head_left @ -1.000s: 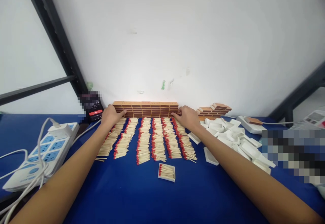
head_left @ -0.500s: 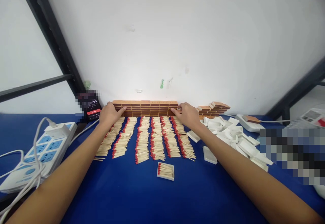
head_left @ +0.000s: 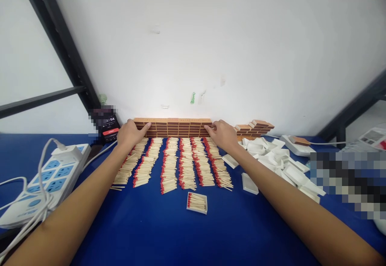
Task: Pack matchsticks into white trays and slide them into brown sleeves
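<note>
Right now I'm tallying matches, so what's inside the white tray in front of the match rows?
The white tray holds red-tipped matches, heads leftward. They cover whatever lies beneath, so any lower layer cannot be seen.

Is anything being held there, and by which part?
A stack of matchboxes, held at both ends: left hand on the left, right hand on the right, thumbs against the front.

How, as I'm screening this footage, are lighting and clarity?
Head view: the wall is brighter above the matchboxes than at its upper right corner; head view: matches show distinct red heads; head view: blocky pixelation hides a patch at right.
</note>
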Available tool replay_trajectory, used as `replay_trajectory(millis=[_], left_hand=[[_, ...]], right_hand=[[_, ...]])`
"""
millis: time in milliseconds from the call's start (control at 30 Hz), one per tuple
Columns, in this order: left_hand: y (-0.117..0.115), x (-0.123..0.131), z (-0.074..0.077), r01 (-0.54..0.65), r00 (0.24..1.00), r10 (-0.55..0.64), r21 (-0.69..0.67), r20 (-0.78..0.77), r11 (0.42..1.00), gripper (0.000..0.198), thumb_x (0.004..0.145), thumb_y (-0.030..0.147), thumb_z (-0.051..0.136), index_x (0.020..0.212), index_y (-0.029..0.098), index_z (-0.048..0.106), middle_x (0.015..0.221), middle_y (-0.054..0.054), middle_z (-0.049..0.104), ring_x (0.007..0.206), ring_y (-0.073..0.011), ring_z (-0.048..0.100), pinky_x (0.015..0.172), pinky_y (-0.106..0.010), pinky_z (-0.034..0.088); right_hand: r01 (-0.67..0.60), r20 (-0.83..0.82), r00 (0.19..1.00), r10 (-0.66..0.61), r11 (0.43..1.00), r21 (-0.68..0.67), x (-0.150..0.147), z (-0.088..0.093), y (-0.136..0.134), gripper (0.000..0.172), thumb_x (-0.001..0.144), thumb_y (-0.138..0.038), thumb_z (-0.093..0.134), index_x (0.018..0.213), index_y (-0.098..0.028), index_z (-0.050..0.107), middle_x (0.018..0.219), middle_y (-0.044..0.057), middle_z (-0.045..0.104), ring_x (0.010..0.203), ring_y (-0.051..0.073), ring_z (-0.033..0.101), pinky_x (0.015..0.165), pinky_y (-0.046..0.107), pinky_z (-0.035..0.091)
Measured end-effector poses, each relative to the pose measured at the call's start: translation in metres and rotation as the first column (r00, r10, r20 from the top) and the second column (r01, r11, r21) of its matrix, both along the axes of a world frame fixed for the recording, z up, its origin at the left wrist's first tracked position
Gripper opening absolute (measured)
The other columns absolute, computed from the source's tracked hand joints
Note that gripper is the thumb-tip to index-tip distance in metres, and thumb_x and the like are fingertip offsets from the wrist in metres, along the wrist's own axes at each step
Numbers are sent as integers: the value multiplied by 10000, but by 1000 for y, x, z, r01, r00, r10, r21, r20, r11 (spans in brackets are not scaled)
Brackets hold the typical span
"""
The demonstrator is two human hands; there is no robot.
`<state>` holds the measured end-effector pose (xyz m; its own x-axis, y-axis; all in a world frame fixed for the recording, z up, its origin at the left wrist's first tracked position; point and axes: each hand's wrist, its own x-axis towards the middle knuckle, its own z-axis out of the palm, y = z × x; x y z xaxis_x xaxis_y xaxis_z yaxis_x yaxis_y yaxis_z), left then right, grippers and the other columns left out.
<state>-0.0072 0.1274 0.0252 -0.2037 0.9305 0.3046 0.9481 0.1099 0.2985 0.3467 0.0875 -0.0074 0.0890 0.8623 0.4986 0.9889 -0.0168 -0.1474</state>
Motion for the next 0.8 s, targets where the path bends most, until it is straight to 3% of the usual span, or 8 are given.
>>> replay_trajectory(millis=[233,400,467,567,600,633,733,800], left_hand=[[-1,-3,6,29,1000,-29,-12,-2,1000,721,914,742,528,1194,90,655,1200,-257,739,1160,-424,694,923,-455,553],[-31,3,25,93,993,-84,127,-79,988,745,934,659,575,1278,-1,622,1243,-303,700,1206,-451,659,994,-511,532],[-56,11,29,275,959,-239,286,-153,918,682,953,594,594,1337,31,613,1329,-271,679,1266,-425,634,1063,-521,507],[-92,22,19,621,782,-582,367,-224,693,471,994,504,596,1285,142,677,1280,-142,739,1208,-319,680,1070,-452,526],[-100,24,13,683,725,-639,383,-255,622,414,1007,474,592,1249,155,695,1205,-120,769,1134,-299,708,1025,-439,547],[-105,25,5,718,688,-663,406,-295,565,362,1013,444,593,1197,157,714,1136,-111,789,1058,-290,725,981,-437,560],[-107,19,-16,802,588,-739,354,-328,481,266,1026,369,591,1095,165,746,989,-91,803,913,-257,740,873,-407,575],[-103,13,-24,841,533,-795,282,-288,462,253,1034,358,582,1061,178,757,925,-75,799,855,-233,743,800,-369,576]], right_hand=[[-10,12,1000,10,1000,-23,2,4,-3,422,1069,-497,487,1038,-152,728,1086,147,710,921,278,677,740,349,426],[-60,54,997,57,996,61,-7,44,-35,384,1040,-446,538,1213,-133,680,1197,178,675,898,280,668,718,356,423],[-279,10,960,280,959,-51,-18,64,-63,296,1003,-440,610,1074,-171,712,1045,115,716,869,245,659,713,337,423],[-634,-220,772,597,690,-350,-41,78,-113,297,973,-512,661,977,-224,737,931,40,728,808,183,653,710,305,444],[-685,-255,719,646,598,-416,-48,78,-129,305,943,-531,703,976,-230,741,951,32,731,824,182,657,726,306,452],[-686,-250,708,660,559,-466,-55,75,-144,327,912,-546,742,1008,-233,741,989,36,732,862,197,661,752,317,457],[-584,-151,760,632,563,-584,-67,60,-173,538,793,-621,838,1110,-205,715,1053,75,715,916,267,671,740,350,453],[-539,-98,777,621,578,-612,-69,52,-179,548,786,-604,856,1118,-194,706,1056,83,709,927,289,675,733,357,451]])
